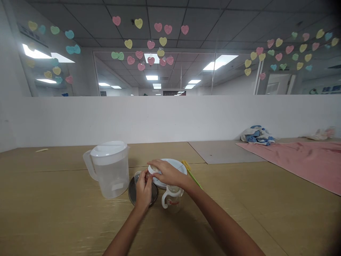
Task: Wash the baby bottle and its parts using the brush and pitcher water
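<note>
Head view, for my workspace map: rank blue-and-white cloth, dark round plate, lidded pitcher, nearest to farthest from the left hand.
1. Dark round plate, beneath the left hand.
2. Lidded pitcher, at left.
3. Blue-and-white cloth, back right.

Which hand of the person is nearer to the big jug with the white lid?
Left. The left hand is to the right of the jug, apart from it; the right hand is farther to the right.

This place is looking like an office: heart-shaped notes (150,44) are dotting 1 long glass partition (197,44) above a white wall (170,119), and panel lights (220,62) are glowing among ceiling tiles (173,14).
</note>
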Demonstrator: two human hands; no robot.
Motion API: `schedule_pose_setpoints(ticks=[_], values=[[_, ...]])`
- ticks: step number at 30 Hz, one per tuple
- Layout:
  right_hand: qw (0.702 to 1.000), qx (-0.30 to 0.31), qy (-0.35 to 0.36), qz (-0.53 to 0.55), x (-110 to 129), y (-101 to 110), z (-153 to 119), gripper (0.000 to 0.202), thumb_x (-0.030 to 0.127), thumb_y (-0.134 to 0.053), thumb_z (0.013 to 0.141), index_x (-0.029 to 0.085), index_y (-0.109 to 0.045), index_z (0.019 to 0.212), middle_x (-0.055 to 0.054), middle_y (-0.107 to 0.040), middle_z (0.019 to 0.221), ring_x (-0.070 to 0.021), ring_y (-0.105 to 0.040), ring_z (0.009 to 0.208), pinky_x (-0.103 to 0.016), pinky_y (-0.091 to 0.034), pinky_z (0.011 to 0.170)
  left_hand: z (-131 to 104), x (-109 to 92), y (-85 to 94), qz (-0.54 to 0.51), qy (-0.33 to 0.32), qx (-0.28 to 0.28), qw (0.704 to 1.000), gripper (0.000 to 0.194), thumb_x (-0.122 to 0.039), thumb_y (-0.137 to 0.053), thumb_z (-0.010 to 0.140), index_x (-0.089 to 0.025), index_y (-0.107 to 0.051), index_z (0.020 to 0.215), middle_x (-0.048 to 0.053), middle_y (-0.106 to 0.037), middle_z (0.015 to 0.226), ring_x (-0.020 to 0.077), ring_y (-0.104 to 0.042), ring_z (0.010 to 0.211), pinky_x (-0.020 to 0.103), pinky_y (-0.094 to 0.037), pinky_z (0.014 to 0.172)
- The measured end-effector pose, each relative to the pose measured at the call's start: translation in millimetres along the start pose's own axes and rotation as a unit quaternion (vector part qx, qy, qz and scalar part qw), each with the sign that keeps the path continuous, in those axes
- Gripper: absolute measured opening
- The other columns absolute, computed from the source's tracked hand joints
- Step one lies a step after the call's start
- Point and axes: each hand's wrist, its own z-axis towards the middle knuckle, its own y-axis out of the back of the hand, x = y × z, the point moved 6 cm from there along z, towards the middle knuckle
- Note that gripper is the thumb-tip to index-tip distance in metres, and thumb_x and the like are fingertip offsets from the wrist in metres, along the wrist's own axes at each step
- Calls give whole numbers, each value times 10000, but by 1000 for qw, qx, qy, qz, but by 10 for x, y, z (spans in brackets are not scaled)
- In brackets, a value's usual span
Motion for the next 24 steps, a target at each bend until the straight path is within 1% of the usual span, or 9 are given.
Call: schedule_pose_setpoints(ticks=[5, 7, 9, 12, 19, 24], values=[[1000, 0, 0, -1, -2, 5, 1, 436, 197, -474, 831, 167, -450, 1265, -97, -518, 1260, -200, -461, 1160, -357, -373, 966, -5, 12, 17, -3, 9, -15, 1000, 389, -409, -459, 797, -184, -539, 1105, 59, -626, 1006, 196, -560, 896, 308, -414, 804], [1000, 1, -1, -3, -5, 5, 0, 439, 204, -477, 831, 169, -448, 1268, -97, -516, 1263, -202, -459, 1163, -359, -372, 967, -4, -6, 13, 2, 8, -7, 1000, 378, -408, -444, 805, -184, -544, 1093, 59, -626, 1016, 199, -558, 912, 310, -415, 806], [1000, 2, -6, -5, -7, 7, -3, 440, 210, -476, 832, 171, -447, 1269, -96, -514, 1265, -209, -458, 1162, -365, -374, 964, 0, -33, 3, 10, -3, 6, 1000, 327, -400, -423, 815, -183, -573, 1008, 51, -634, 965, 194, -563, 879, 308, -420, 788], [1000, 6, -10, -6, 2, 8, -8, 436, 215, -473, 833, 167, -449, 1266, -97, -514, 1263, -217, -458, 1159, -369, -375, 960, 10, -51, 15, 19, -11, 1, 1000, 276, -384, -416, 812, -182, -579, 905, 38, -635, 879, 184, -565, 815, 298, -428, 749], [1000, 10, 20, -9, 46, -12, -9, 411, 173, -468, 828, 177, -459, 1240, -94, -531, 1232, -207, -473, 1125, -353, -383, 932, 15, -40, 20, 14, -7, -13, 1000, 248, -368, -447, 785, -175, -574, 873, 27, -618, 787, 175, -553, 739, 288, -429, 699], [999, 15, 25, -12, 50, -28, 2, 405, 160, -468, 824, 177, -465, 1228, -87, -554, 1189, -204, -492, 1087, -341, -399, 897, 15, -26, -7, 1, 3, -14, 1000, 253, -383, -434, 783, -176, -569, 835, 8, -586, 712, 157, -528, 663, 265, -414, 637]])
